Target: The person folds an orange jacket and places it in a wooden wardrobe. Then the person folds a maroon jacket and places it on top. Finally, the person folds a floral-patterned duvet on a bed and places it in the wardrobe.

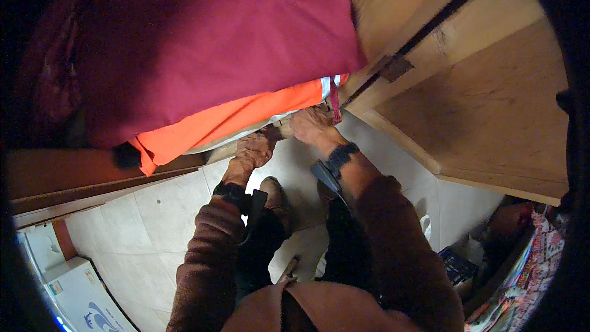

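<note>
Hanging maroon cloth [258,41] fills the upper left, with an orange garment edge [239,115] with a reflective strip showing below it. Under that edge, pale and tan fabric lies over a wooden ledge. My left hand [256,147] is at the ledge below the orange fabric, its fingertips hidden. Farther right, my right hand [313,124] reaches to the same ledge beside a narrow maroon strap [334,103], its fingers bent and partly hidden beneath the cloth. Whether either hand grips anything cannot be told. A dark strap with a device circles each wrist.
A wooden door [484,110] stands on the right, with a dark hinge or catch [395,68] by its edge. Light floor tiles [138,226] lie below. A white box [83,295] is at lower left, and patterned fabric [530,272] with assorted items at lower right.
</note>
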Motion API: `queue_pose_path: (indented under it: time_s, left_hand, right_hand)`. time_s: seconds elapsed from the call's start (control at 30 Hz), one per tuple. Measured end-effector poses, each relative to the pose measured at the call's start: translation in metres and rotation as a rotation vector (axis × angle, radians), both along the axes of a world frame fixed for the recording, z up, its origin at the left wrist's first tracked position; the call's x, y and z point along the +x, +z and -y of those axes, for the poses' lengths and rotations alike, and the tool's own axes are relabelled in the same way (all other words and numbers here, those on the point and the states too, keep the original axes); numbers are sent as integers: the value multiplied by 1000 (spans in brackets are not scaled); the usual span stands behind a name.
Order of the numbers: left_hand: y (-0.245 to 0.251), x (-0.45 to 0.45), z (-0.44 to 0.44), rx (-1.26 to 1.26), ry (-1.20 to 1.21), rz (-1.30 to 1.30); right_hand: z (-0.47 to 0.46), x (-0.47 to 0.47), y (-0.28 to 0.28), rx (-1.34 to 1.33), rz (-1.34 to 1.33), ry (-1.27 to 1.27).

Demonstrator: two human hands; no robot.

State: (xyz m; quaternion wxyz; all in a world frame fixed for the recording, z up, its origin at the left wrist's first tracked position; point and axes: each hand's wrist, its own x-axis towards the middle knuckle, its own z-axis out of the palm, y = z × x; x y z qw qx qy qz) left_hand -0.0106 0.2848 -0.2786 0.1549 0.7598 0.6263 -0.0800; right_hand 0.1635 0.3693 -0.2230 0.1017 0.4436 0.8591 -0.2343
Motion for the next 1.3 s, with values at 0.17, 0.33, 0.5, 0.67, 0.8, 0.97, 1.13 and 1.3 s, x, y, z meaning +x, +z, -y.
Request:
queue_pose_path:
  time_s: [0.17,0.33,0.5,0.67,0.8,0.97,1.13,1.3]
  left_hand:
    - [-6,1,6,178,-20,-40]
    - [17,2,2,-28,3,55]
    - [36,-20,45,245,-1,323]
    - [59,-66,68,14,73,149]
    - [69,-60,42,-236,203,39]
    - [60,-43,33,-139,179,-129]
    - [59,-76,79,-66,30,231]
    - [100,-141,168,-543,514,915]
  right_hand:
    - [0,8,-22,361,-5,68]
    - [-30,-6,-37,-14,-6,-127]
    - [16,4,-12,253,212,140]
    - [63,-24,-7,112,-327,301]
    - [54,-59,-15,4,-147,206]
    - [49,-68,0,-133,-72,136]
    - [71,62,17,81,-311,220]
    - [183,302,19,64,-134,-286]
